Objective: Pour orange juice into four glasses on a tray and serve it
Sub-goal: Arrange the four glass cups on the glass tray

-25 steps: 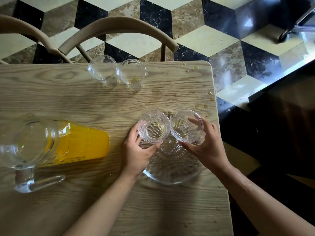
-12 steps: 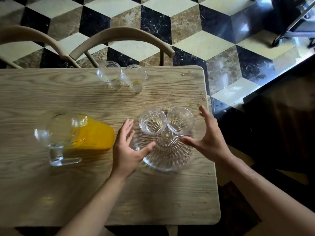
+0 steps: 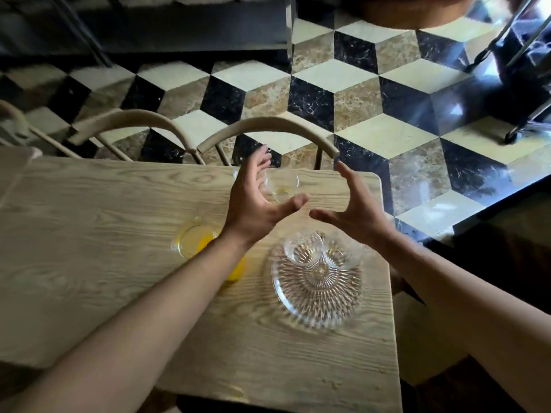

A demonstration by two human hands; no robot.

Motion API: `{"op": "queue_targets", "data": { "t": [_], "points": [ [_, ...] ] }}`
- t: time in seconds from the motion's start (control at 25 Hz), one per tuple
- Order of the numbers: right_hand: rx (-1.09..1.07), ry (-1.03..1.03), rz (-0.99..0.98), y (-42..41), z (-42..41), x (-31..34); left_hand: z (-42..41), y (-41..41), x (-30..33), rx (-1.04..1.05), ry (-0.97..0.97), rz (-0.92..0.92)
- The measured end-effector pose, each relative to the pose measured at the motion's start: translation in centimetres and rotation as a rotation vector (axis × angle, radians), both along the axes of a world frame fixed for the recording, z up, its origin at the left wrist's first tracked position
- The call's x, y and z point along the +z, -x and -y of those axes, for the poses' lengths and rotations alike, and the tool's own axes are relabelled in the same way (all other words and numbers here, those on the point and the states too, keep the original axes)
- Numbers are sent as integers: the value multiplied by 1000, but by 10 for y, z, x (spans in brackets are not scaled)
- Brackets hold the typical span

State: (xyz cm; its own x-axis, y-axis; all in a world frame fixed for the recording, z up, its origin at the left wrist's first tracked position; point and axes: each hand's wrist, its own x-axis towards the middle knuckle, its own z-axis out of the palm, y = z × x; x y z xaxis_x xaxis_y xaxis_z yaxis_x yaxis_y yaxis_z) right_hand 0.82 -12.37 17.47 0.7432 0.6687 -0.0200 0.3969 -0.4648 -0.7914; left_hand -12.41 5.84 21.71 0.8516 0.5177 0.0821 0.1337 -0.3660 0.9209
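Observation:
A round cut-glass tray (image 3: 316, 296) lies on the wooden table near its right edge. Two empty clear glasses (image 3: 302, 249) (image 3: 343, 254) stand side by side on the tray's far half. At the table's far edge I see one clear glass (image 3: 283, 186) with a trace of juice at its bottom; a second one beside it is mostly hidden behind my left hand (image 3: 256, 201). Both hands are open and empty, my right hand (image 3: 354, 211) level with the left, held above the table on either side of the far glasses. A glass pitcher of orange juice (image 3: 196, 242) stands under my left forearm.
The wooden table (image 3: 104, 234) ends close to the tray on the right and drops to a tiled floor. Two curved wooden chair backs (image 3: 268, 128) (image 3: 128, 120) stand against the far edge. Small drops of liquid lie on the table near its front edge.
Both hands have let go of the two glasses on the tray and moved away toward the far glasses. The head has risen and tilted, so the view shows more floor.

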Motion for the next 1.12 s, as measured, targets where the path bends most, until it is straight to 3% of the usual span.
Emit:
{"op": "queue_targets", "data": {
  "t": [0.16,0.36,0.76,1.12],
  "points": [
    [71,-52,11,-40,-54,-1,-77,-32,28,-112,-236,-95],
    [123,18,6,-61,-77,-36,-154,-35,-12,-143,-273,-291],
    [161,195,-32,-87,-75,-146,-208,-27,-178,-173,15,-421],
    [133,33,-77,-75,-101,-171,-177,-47,-198,-177,249,-285]
  ]
}}
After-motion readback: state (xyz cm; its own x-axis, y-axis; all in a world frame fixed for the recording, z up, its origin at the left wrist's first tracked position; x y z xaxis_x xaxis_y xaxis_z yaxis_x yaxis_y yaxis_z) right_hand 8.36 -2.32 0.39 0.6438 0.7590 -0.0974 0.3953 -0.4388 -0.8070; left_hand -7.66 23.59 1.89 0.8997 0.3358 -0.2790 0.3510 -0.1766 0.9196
